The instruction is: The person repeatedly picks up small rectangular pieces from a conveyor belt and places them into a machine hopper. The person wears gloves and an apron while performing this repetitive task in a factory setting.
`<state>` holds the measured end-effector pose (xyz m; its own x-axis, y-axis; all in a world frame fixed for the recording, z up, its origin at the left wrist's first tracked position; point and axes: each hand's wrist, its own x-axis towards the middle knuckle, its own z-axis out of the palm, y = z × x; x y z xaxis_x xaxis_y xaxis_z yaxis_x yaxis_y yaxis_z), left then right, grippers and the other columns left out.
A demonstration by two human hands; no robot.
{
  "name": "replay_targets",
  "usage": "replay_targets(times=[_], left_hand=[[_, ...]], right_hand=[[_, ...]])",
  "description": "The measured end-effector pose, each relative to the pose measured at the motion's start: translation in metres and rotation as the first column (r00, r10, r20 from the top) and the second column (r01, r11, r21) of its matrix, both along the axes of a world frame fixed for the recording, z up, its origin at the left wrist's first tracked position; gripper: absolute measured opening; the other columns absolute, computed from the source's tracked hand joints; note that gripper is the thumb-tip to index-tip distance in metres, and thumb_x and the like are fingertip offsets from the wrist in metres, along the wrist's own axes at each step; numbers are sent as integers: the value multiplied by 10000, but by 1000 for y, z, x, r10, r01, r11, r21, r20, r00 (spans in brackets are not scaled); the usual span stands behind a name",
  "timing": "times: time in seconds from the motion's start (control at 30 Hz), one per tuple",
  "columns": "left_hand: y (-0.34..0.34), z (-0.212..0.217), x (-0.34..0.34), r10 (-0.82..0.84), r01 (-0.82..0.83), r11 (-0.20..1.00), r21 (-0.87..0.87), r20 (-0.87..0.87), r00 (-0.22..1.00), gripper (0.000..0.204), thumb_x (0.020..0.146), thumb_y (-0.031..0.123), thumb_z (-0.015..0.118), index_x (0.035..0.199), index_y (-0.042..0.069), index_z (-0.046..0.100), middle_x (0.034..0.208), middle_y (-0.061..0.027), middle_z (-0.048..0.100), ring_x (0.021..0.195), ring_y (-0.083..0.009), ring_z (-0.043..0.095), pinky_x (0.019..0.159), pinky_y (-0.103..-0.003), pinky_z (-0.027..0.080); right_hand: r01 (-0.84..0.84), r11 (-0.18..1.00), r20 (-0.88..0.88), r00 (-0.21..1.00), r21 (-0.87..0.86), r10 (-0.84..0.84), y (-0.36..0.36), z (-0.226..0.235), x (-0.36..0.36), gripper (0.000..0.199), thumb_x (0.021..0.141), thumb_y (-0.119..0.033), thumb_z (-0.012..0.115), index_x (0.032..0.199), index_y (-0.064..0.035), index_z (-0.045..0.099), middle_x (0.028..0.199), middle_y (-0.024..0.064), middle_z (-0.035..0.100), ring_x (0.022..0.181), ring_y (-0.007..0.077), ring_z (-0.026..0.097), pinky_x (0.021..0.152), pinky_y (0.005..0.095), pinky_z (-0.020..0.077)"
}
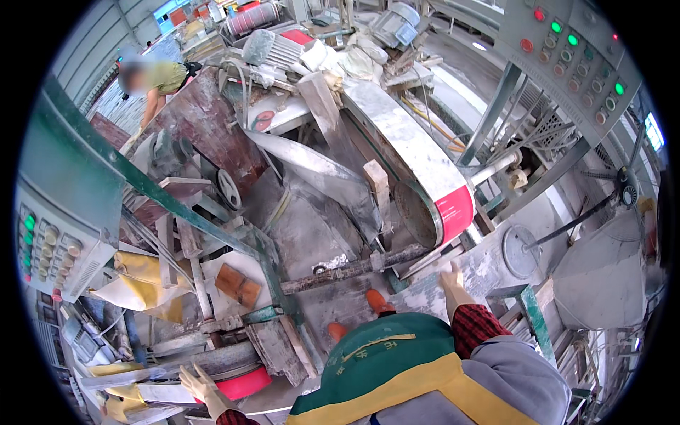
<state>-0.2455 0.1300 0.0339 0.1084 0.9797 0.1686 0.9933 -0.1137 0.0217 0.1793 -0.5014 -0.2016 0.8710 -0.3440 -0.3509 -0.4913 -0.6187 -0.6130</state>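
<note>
My left hand point(200, 387) is at the lower left, pale and apparently gloved, with fingers stretched out and nothing in them. It is nearest to a red-ended machine cover point(242, 383) and a long metal bar point(138, 377). On the other side, my right hand point(452, 282) reaches forward with its fingers extended, just below the red end point(455, 212) of a long white machine guard point(405, 138). It holds nothing that I can see; whether it touches the dusty ledge beneath cannot be told.
Control panels with buttons stand at left point(51, 248) and upper right point(574, 60). A dusty roller bar point(354, 269) crosses ahead of my orange boots point(379, 301). A green frame post point(170, 212) slants at left. Another person point(166, 76) bends over at the far left.
</note>
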Motion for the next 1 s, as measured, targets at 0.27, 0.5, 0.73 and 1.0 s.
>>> replay_targets(times=[0.27,0.5,0.73,1.0], left_hand=[[-24,-29,-10,15,14,994,111,-257,966,497,938,462,370,1341,174,418,1365,-91,418,1244,-377,365,1035,-435,298],[-36,-17,-2,-36,77,978,195,-206,978,462,930,398,427,1275,94,465,1269,-100,488,1187,-390,405,975,-443,342],[-35,-26,-3,-23,63,984,168,-229,973,491,936,418,405,1318,109,424,1301,-85,474,1213,-385,390,1000,-449,318],[-55,-10,19,14,7,996,87,-238,971,505,941,436,382,1332,117,406,1358,-81,437,1265,-376,352,1035,-439,290]], right_hand=[[-211,913,-303,896,350,324,16,24,-8,590,809,-176,554,1366,-92,377,831,172,665,700,198,647,612,300,523],[-388,710,-178,794,588,581,132,86,5,599,792,-97,548,1368,-111,385,796,124,659,644,176,621,590,293,515],[-374,701,-179,795,607,579,147,109,-5,543,806,-118,533,1340,-116,431,827,138,655,650,179,618,579,301,512],[-372,862,-292,830,346,475,46,37,-21,497,777,-129,523,1274,-131,523,785,150,664,634,181,643,550,308,512]])
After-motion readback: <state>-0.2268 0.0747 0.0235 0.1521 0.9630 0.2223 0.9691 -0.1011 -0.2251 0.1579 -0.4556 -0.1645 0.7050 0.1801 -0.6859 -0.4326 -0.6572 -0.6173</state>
